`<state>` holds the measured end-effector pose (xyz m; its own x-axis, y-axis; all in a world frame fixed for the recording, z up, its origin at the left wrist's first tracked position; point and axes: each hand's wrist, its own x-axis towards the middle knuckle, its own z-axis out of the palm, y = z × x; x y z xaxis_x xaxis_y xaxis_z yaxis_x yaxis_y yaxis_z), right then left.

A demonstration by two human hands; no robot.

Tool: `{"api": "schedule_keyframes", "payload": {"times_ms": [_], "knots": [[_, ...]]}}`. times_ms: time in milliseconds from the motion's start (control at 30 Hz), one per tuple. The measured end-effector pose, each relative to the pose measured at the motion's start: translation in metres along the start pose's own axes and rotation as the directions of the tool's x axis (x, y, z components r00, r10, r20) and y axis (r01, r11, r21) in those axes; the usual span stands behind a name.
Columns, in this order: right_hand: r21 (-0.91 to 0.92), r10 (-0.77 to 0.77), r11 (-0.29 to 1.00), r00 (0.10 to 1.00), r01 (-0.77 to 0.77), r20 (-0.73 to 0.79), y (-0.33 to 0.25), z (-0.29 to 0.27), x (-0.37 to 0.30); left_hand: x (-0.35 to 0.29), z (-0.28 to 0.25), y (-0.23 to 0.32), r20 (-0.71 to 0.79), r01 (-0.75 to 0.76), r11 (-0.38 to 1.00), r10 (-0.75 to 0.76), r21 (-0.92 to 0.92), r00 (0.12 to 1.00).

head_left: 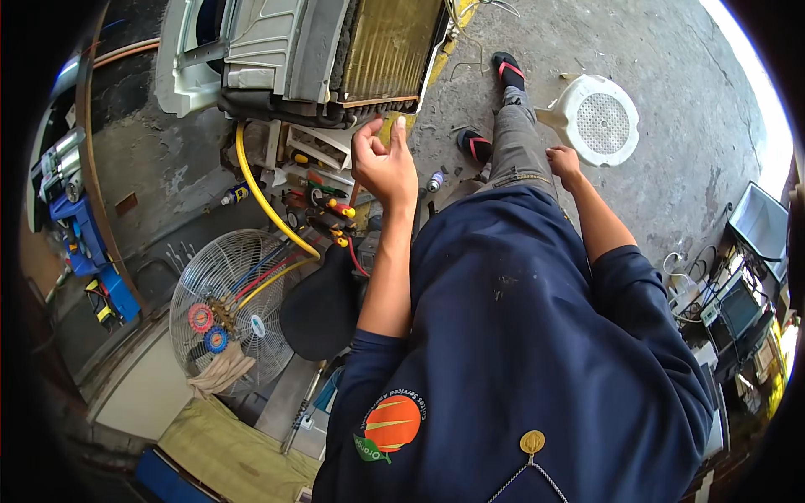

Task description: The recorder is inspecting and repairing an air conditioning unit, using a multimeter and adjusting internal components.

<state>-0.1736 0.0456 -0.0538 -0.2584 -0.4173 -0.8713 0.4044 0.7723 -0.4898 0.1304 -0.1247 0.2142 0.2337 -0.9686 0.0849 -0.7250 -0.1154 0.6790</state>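
My left hand (386, 166) is raised just below the lower edge of an opened air conditioner unit (289, 50). Its fingers are half curled with the thumb standing apart, and nothing shows between them. The unit has exposed finned coils (381, 54) with brownish fins and a copper-coloured strip along the edge. My right hand (565, 163) hangs beside my thigh, its fingers curled in; whatever they may hold is hidden. A white plastic stool (599, 120) with a perforated seat stands on the floor nearest to that hand.
Left of me, several hand tools (323, 205) lie under a yellow hose (256, 172). A wire fan guard (201, 277) carries a gauge manifold (214, 323) and a cloth (220, 369). A small spray can (435, 181) is near my feet. Electronics and cables (738, 302) crowd the right side.
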Motion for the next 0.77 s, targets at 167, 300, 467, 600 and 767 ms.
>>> {"api": "schedule_keyframes", "payload": {"times_ms": [167,300,467,600,767], "knots": [[-0.043,0.030,0.999,0.999,-0.032,-0.041,0.010,0.000,-0.006,0.007,0.019,0.015,0.072,0.351,0.819,-0.360,-0.454,0.930],[-0.065,0.006,0.998,0.997,-0.010,-0.075,0.013,0.002,-0.011,0.005,0.030,0.020,0.195,0.484,0.514,-0.516,-0.708,0.834],[-0.134,-0.006,0.991,0.998,-0.001,-0.055,0.008,0.001,-0.014,0.002,0.035,0.020,-0.005,0.324,0.698,-0.425,-0.638,0.905],[0.035,-0.048,0.998,0.999,0.048,-0.005,0.032,-0.015,0.013,-0.002,0.030,0.012,0.055,0.167,0.854,-0.161,-0.493,0.985],[-0.099,0.021,0.995,0.999,-0.024,-0.037,0.000,-0.001,-0.007,-0.043,0.047,-0.074,0.420,-0.027,0.984,-0.049,0.175,0.906]]}}
